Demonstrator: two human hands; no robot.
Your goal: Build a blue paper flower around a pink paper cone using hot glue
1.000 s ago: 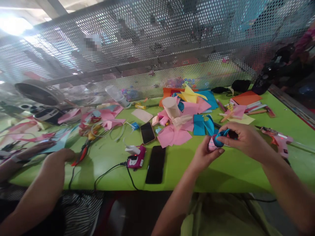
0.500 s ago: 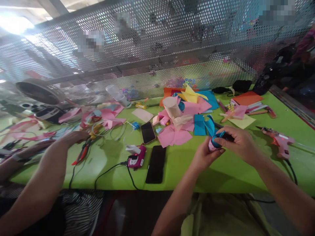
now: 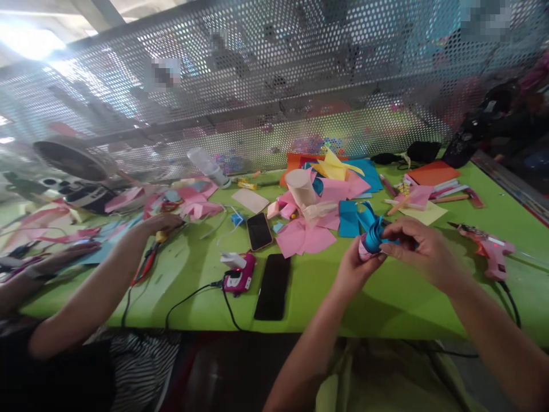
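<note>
- Screen [image 3: 257, 86]: perforated metal, dull grey.
- Tabletop [image 3: 193, 297]: smooth, soft sheen.
- Large phone [image 3: 273, 286]: glossy black face.
- Pink sheets [image 3: 300, 240]: matt, paper-like.
- Blue-and-pink piece [image 3: 372, 237]: layered paper-like strips, faint sheen.
- Glue gun [image 3: 495, 254]: pink plastic.
- Bottle [image 3: 206, 166]: translucent plastic.

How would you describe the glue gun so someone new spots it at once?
Find the green table, then look right of the person's right hand. The glue gun lies on its side there, pink, nozzle pointing left, black cord at its handle. Unlike the flat pink paper behind it, it is gun-shaped and corded.
</note>
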